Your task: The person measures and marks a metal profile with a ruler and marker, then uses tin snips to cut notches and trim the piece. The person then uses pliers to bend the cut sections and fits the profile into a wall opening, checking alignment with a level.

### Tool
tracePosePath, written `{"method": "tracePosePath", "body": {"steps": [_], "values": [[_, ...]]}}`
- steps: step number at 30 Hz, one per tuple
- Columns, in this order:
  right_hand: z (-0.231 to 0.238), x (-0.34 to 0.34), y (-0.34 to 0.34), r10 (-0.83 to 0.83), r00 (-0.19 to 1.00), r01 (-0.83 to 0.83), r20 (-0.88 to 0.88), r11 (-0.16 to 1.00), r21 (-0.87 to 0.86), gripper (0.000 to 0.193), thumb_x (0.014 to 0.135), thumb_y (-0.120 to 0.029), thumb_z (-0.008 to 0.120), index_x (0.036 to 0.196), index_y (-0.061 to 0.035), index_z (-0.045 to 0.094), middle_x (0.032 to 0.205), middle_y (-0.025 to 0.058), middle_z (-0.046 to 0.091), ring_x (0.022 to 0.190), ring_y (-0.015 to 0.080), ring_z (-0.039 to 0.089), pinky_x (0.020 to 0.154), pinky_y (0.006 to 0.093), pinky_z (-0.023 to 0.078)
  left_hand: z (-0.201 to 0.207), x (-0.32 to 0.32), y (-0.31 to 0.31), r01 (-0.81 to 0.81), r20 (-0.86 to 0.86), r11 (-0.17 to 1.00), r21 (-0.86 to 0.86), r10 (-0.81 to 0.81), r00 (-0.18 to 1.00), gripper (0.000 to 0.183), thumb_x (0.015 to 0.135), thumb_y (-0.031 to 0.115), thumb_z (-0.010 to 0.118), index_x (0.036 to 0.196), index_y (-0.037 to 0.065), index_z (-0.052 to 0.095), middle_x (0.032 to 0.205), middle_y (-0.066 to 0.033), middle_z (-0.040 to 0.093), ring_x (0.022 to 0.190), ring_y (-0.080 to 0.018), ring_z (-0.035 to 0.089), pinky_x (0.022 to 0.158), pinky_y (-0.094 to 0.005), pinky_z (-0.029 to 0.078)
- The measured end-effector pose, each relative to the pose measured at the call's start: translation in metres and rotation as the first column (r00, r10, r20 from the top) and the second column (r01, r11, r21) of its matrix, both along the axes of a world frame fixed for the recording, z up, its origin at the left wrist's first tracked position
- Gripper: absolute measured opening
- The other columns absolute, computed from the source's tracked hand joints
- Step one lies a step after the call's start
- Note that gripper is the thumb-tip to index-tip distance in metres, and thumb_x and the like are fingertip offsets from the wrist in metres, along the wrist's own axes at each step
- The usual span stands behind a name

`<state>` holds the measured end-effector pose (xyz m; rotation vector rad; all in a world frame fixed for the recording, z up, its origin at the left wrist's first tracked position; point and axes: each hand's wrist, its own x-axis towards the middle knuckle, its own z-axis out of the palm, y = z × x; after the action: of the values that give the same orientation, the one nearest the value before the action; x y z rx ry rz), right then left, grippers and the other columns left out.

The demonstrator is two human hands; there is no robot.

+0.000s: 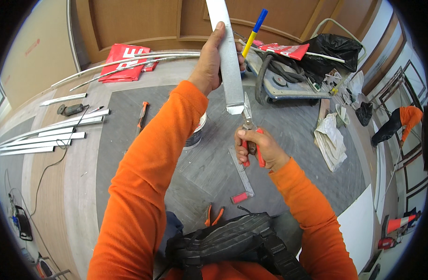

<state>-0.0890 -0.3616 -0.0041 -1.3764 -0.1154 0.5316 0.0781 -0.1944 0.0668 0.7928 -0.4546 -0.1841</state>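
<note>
My left hand is wrapped round a light grey metal channel, raised and slanting away from me. A blue and yellow marker sticks out beside the fingers of that hand. My right hand grips tin snips by their red handles. The blades point upward at the channel's lower end, the jaws parted a little; whether they touch the metal I cannot tell. Below lies a square with a red stock. Orange-handled pliers rest near my knees. A bucket is partly hidden behind my left forearm.
Several metal channels lie at the left by a corded angle grinder. An orange-and-black tool rests left of my arm. A loaded platform cart stands at back right. Another person bends over at far right, near a traffic cone.
</note>
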Motion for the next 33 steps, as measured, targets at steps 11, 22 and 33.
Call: {"method": "tracePosePath", "body": {"steps": [11,22,33], "values": [[-0.021,0.005,-0.001,-0.052,0.997,0.046,0.059,0.994,0.102,0.03,0.095,-0.022,0.064,0.116,-0.0016,0.064,0.102,0.0137,0.07,0.101,0.0257,0.068,0.083,0.0378,0.054,-0.004,0.003,-0.005,-0.132,-0.067,0.99,0.057,0.135,0.989,0.072,0.092,0.077,0.056,0.116,0.009,0.061,0.084,-0.0102,0.064,0.071,-0.0249,0.066,0.066,-0.0434,0.057],[-0.008,0.0,0.019,-0.117,0.958,0.177,0.261,0.96,-0.218,0.027,0.095,-0.018,0.059,0.113,0.0013,0.062,0.098,0.0134,0.068,0.086,0.019,0.064,0.078,0.0344,0.052,0.002,0.015,0.0,-0.322,-0.08,0.947,0.021,0.323,0.943,0.09,0.088,0.074,0.066,0.14,0.002,0.049,0.136,-0.0193,0.054,0.128,-0.032,0.05,0.111,-0.0493,0.038],[0.002,0.003,0.016,-0.211,0.923,0.304,0.321,0.911,-0.277,0.023,0.097,-0.018,0.058,0.109,0.0015,0.063,0.089,0.0113,0.069,0.08,0.0175,0.064,0.072,0.0329,0.051,0.01,-0.016,-0.019,-0.422,-0.082,0.906,0.039,0.424,0.902,0.08,0.093,0.068,0.064,0.135,0.002,0.05,0.128,-0.017,0.058,0.119,-0.0273,0.054,0.105,-0.0459,0.044]]}}
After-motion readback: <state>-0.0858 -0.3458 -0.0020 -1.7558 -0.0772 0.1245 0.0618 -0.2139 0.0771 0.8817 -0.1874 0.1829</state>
